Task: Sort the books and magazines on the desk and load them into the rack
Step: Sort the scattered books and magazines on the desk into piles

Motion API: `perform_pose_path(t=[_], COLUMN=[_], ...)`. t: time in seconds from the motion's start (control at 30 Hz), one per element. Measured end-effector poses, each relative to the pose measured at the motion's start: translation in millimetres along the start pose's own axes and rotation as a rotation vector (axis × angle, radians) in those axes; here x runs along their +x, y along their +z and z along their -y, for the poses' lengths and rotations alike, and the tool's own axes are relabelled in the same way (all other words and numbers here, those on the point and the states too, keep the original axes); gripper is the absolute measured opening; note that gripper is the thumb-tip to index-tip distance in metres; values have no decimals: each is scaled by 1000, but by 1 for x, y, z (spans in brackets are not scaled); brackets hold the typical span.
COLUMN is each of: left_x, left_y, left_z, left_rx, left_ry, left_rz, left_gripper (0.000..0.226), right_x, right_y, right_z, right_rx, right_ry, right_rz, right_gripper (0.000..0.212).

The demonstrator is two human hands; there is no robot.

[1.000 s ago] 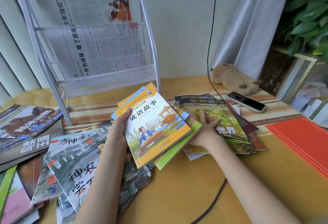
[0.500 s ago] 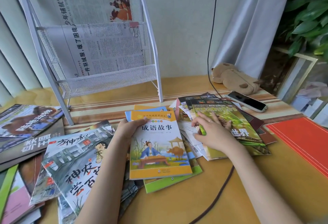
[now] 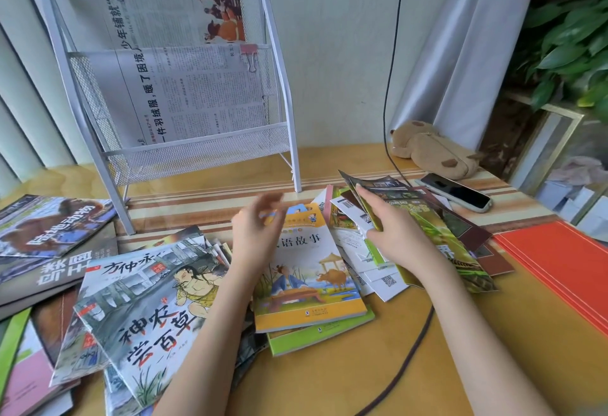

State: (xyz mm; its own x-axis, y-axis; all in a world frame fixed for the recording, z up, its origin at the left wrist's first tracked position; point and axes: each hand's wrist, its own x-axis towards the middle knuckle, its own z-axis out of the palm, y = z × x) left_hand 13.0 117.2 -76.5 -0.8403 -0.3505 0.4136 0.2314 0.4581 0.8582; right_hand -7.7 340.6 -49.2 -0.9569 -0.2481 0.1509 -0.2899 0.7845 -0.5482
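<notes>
A yellow storybook (image 3: pixel 309 280) lies flat on a small stack at the desk's middle, with a green book (image 3: pixel 322 333) under it. My left hand (image 3: pixel 256 234) hovers over its top left corner, fingers apart and blurred, holding nothing. My right hand (image 3: pixel 394 234) grips the left edge of a green magazine (image 3: pixel 441 244) on the right pile and lifts several covers there. A white mesh rack (image 3: pixel 197 155) stands at the back left with newspapers (image 3: pixel 190 93) in it. More magazines (image 3: pixel 144 310) sprawl at the left.
A phone (image 3: pixel 457 196) and a brown plush case (image 3: pixel 431 150) lie at the back right. Red folders (image 3: pixel 566 270) sit at the right edge. A dark cable (image 3: pixel 404 363) crosses the desk. White leaflets (image 3: pixel 362 251) poke out between the two piles.
The yellow storybook stack went down flat on the desk and my left hand let go of it. My right hand moved up the green magazine pile and took hold of its edge.
</notes>
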Motion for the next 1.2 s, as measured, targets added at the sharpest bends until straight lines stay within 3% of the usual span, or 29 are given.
perform_pose_path(t=[0.03,0.1,0.17,0.23,0.3,0.37,0.47,0.6,0.7,0.8,0.97,1.07,1.2], left_x=[-2,-4,-7,-7,-9,-10,-6,-7,-11,-12,-13,-13,-15], left_y=[3,11,16,16,17,18,18,21,23,22,21,21,23], left_z=[-9,-19,-25,-25,-24,-22,-15,-14,-16,-16,-17,-17,-19], left_rx=[-218,-521,-698,-778,-794,-747,-673,-600,-563,-511,-386,-327,-195], left_ry=[-110,-369,-619,-712,-707,-730,-760,-707,-616,-588,-525,-522,-389], left_rz=[111,301,451,565,565,444,322,243,209,156,129,98,37], left_gripper=[11,22,50,58,39,32,24,9,11,15,35,32,44], right_x=[-1,-4,-11,-18,-20,-19,-15,-9,-5,-5,-4,-2,-5], right_y=[-3,-8,-6,4,23,38,39,31,19,3,-2,-19,-49], right_z=[6,18,36,58,73,76,57,-2,-43,-63,-50,-32,-17], right_rx=[25,106,179,265,283,261,428,-29,-162,-279,-444,-606,-610], right_ry=[-11,-47,-134,-200,-216,-210,-115,32,245,433,341,247,193], right_rz=[-4,-15,9,71,122,139,198,76,-65,38,94,-60,-212], right_gripper=[88,93,96,96,93,82,68,62,71,79,54,28,17])
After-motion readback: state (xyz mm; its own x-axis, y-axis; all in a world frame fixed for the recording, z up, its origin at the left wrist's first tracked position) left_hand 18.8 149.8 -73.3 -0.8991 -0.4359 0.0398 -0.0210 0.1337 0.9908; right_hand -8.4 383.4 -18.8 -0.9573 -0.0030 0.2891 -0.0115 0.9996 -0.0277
